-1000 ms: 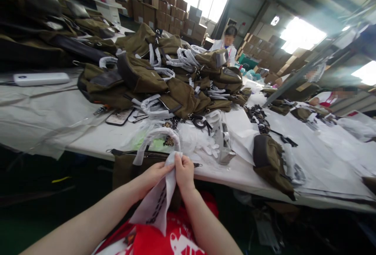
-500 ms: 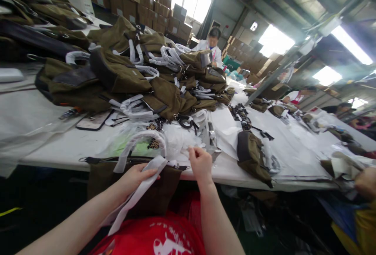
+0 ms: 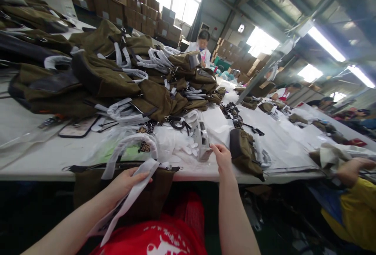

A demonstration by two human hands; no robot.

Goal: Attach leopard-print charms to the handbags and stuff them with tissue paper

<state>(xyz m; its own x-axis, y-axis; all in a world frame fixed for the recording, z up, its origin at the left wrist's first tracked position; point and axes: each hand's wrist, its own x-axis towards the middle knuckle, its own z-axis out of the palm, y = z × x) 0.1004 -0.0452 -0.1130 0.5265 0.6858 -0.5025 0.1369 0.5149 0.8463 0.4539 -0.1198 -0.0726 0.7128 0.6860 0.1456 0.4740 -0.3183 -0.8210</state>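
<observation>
One big brown bag (image 3: 158,192) hangs over the near edge of the worktop (image 3: 199,174), right in front of me. My left hand (image 3: 129,181), in front of the bag's top part, grips a long white strip (image 3: 128,204) between thumb and fingers, and the strip's tail comes down over the bag toward my red shirt (image 3: 164,231). A bag handle (image 3: 135,138), wrapped in white, stands up in a loop above the bag's top. My right hand (image 3: 216,149) is out past the bag's right side, its fingertips at the front of a grey tape holder (image 3: 202,141); I cannot tell if they have hold of anything. Behind the bag are some spotted pieces (image 3: 143,145) and a heap of brown bags (image 3: 105,76). A phone (image 3: 78,129) lies behind the bag, to its left. A small brown bag (image 3: 249,155) lies well to its right.
</observation>
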